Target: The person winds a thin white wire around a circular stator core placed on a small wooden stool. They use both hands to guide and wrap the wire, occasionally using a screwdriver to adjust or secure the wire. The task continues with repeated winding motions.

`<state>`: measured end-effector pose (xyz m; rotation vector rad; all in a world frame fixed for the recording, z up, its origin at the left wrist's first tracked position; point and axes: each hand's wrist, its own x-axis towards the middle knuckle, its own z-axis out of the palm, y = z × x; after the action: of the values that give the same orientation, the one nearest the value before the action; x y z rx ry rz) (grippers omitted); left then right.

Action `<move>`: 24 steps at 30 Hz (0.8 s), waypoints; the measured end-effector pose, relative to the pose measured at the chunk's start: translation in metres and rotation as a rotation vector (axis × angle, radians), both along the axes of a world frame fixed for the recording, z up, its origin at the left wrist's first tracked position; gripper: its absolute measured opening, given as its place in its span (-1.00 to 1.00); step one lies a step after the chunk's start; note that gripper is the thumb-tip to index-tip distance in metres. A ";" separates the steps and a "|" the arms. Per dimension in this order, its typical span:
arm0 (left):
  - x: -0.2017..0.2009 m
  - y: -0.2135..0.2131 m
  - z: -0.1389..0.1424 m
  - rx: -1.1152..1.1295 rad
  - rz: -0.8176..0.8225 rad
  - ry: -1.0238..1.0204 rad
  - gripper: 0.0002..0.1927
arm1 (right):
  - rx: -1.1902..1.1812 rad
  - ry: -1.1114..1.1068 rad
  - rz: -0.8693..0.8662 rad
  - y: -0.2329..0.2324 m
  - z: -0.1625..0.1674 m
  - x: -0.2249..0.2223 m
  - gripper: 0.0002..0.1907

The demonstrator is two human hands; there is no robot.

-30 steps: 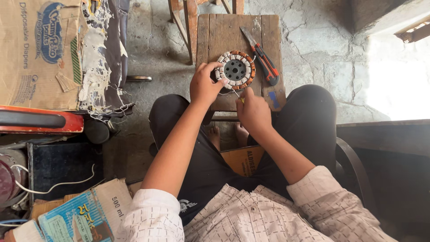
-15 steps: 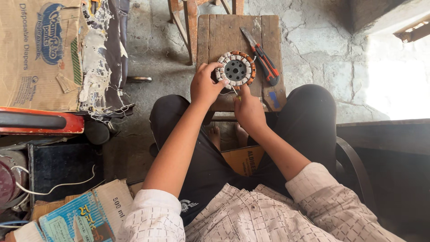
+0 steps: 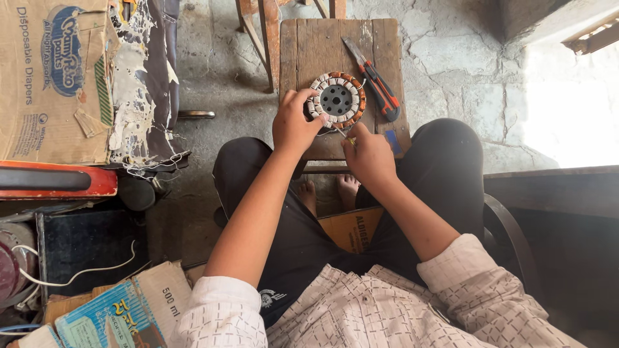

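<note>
The round stator (image 3: 336, 100), ringed with copper coils, lies flat on the small wooden stool (image 3: 303, 51) in the upper middle of the frame, with my left hand (image 3: 293, 122) closed on its near-left rim and my right hand (image 3: 367, 154) pinched shut on a thin tool (image 3: 342, 134) poking at its lower edge. If the tip slips, I reckon it could nick the winding or jab my left fingers just beside it. An elbow jolt might also knock the orange utility knife (image 3: 374, 80), lying right of the stator, off the stool.

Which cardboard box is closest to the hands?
The small orange-brown box on the floor between the person's legs, just below the right hand. The big box sits far left.
</note>
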<state>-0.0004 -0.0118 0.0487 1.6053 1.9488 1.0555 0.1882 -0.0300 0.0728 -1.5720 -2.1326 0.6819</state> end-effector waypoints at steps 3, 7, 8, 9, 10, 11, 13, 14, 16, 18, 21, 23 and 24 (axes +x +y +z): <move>-0.001 0.001 -0.002 -0.023 0.007 0.003 -0.48 | 0.028 0.017 0.000 0.002 -0.001 -0.005 -0.78; -0.001 0.001 -0.004 -0.045 0.010 -0.023 -0.46 | -0.103 0.026 -0.034 0.009 -0.002 -0.004 -0.76; -0.001 0.001 -0.004 -0.013 0.007 -0.010 -0.46 | -0.092 0.025 -0.025 0.011 -0.003 -0.003 -0.75; -0.001 0.001 -0.004 0.017 0.002 0.002 -0.46 | -0.082 0.025 -0.017 0.013 -0.003 -0.002 -0.75; -0.001 0.000 -0.003 0.046 -0.005 0.016 -0.47 | -0.114 0.039 -0.009 0.015 -0.004 -0.001 -0.75; 0.000 -0.001 -0.003 -0.002 0.002 -0.008 -0.46 | -0.144 0.056 -0.001 0.019 -0.004 0.002 -0.76; 0.000 0.000 -0.001 -0.089 0.017 -0.050 -0.46 | -0.171 0.107 0.015 0.022 -0.004 0.005 -0.76; 0.000 0.000 0.000 -0.086 0.016 -0.046 -0.46 | -0.173 0.138 0.022 0.022 -0.003 0.007 -0.75; 0.001 0.001 0.002 -0.083 0.012 -0.044 -0.46 | -0.151 0.152 0.036 0.021 -0.002 0.008 -0.75; 0.002 0.002 0.003 -0.085 0.011 -0.077 -0.46 | -0.101 0.117 0.050 0.018 0.000 0.008 -0.75; 0.003 0.001 0.004 -0.067 0.008 -0.061 -0.45 | -0.092 0.076 0.048 0.012 0.002 0.008 -0.76; 0.003 0.000 0.003 -0.056 0.008 -0.040 -0.45 | -0.178 0.055 0.022 0.009 0.002 0.006 -0.76; 0.003 0.000 0.003 -0.058 0.007 -0.039 -0.44 | -0.221 0.043 0.009 0.007 0.001 0.005 -0.76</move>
<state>0.0027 -0.0116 0.0519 1.5373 1.9424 1.0161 0.1936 -0.0226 0.0735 -1.6428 -2.0931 0.9746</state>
